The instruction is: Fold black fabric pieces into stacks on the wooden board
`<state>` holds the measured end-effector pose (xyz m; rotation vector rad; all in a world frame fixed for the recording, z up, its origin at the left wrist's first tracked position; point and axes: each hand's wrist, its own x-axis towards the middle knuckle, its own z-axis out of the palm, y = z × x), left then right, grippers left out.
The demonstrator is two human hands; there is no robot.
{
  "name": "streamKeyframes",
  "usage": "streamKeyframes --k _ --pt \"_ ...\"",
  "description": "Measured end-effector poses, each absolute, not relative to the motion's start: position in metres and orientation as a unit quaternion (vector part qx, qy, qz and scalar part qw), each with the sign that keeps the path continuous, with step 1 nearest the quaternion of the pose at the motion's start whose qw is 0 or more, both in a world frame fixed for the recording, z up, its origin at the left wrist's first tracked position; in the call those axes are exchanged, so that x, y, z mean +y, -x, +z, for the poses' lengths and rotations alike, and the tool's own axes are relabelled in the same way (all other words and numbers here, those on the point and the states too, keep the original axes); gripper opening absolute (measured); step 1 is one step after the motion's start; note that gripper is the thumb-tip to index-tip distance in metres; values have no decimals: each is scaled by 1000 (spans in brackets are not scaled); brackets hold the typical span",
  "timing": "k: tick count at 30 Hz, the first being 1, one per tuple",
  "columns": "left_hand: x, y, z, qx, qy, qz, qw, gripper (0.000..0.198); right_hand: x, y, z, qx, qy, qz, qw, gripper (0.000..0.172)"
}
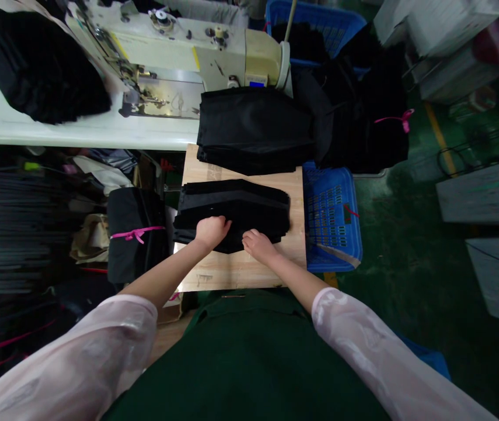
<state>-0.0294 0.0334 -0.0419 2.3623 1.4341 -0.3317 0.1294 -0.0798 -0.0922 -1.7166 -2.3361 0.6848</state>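
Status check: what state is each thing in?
Near stack: flat on board
Left hand: curled, on near stack
Right hand: fingers bent, on near stack
Far stack: lying flat
Left bundle: tied, pink ribbon
Machine display: lit blue

- Around the stack, with 12 o'clock away from the wearer, bare counter gives room at 6 o'clock.
- The left hand at 8 and right hand near 4 take up the near side, a gap between them.
- At 12, a narrow lane; beyond it a pile blocks.
- At 11, farther off, the machine.
- At 3, a bare strip, then the basket.
- At 9, a bundle tightens the passage.
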Motion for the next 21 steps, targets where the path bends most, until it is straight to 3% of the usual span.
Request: streamKeyframes --k 2,6,11,14,21 --pt "31 42 -50 469 -841 -93 252 42 -79 -130 -94 -763 589 245 101 18" --pt "28 63 -66 312 -868 -23 385 18 -80 -133 -95 -759 587 257 110 15" --pt "22 71 -73 278 -893 -39 353 18 -80 -134 -91 -811 541 213 63 13" --pt "19 69 -73 277 -899 -47 335 20 -77 -135 -91 -822 529 205 43 20" --pt "18 65 -73 278 -907 -49 312 17 -72 -134 -93 -769 575 261 92 20"
